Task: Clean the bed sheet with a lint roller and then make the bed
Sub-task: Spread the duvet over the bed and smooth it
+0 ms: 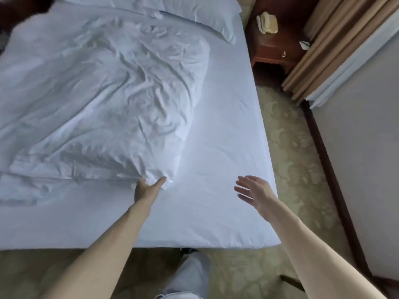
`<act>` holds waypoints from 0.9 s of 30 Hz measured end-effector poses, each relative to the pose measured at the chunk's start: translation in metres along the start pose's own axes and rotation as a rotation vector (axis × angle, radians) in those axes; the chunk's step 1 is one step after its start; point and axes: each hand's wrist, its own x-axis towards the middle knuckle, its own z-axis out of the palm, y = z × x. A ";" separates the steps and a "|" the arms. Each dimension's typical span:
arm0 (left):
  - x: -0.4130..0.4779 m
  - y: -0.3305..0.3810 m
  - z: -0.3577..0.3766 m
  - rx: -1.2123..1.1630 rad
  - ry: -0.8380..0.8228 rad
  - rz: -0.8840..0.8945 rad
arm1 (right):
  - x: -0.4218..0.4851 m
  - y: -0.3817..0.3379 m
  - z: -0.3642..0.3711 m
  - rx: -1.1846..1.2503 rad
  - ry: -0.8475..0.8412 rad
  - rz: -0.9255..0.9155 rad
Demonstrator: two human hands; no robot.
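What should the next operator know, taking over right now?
Left hand: grips the near corner of the duvet.
Right hand: open, above the bare sheet, holding nothing.
The duvet lies crumpled over the bed's left part; a pillow sits at the head. No lint roller is in view.
Done: rolling cannot be confirmed from this view.
Left: spread and smooth the duvet over the sheet.

A: What does your left hand (149,187) hold?
B: It grips the near corner of the crumpled duvet (108,93), which lies on the bed sheet (216,147). Your right hand (252,190), fingers spread, is over the sheet near the bed's right edge.
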 end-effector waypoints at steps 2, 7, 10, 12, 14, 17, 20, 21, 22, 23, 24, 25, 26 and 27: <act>0.014 0.001 0.023 -0.119 0.084 -0.066 | 0.031 -0.019 0.007 -0.070 -0.055 0.019; 0.028 0.010 0.056 -0.271 0.221 -0.110 | 0.094 -0.063 0.034 -0.214 -0.109 0.048; 0.033 0.012 0.066 -0.291 0.275 -0.110 | 0.123 -0.081 0.060 -0.287 -0.180 0.050; 0.034 0.014 0.072 -0.309 0.330 -0.135 | 0.141 -0.091 0.079 -0.324 -0.230 0.050; 0.036 0.012 0.079 -0.350 0.411 -0.184 | 0.160 -0.097 0.098 -0.362 -0.288 0.065; 0.040 0.014 0.093 -0.413 0.549 -0.248 | 0.194 -0.106 0.122 -0.373 -0.328 0.068; 0.048 0.017 0.121 -0.509 0.624 -0.272 | 0.236 -0.111 0.145 -0.372 -0.345 0.068; 0.050 0.015 0.131 -0.527 0.629 -0.258 | 0.250 -0.112 0.153 -0.365 -0.361 0.086; 0.049 0.017 0.140 -0.545 0.631 -0.241 | 0.265 -0.115 0.160 -0.347 -0.381 0.110; 0.044 0.024 0.148 -0.586 0.631 -0.241 | 0.276 -0.121 0.164 -0.333 -0.395 0.158; 0.043 0.028 0.155 -0.609 0.649 -0.252 | 0.290 -0.126 0.168 -0.327 -0.420 0.218; 0.045 0.032 0.161 -0.626 0.682 -0.269 | 0.305 -0.131 0.172 -0.320 -0.445 0.271; 0.047 0.034 0.167 -0.640 0.720 -0.281 | 0.320 -0.135 0.176 -0.304 -0.473 0.297; 0.043 0.038 0.175 -0.668 0.772 -0.279 | 0.331 -0.142 0.179 -0.314 -0.522 0.305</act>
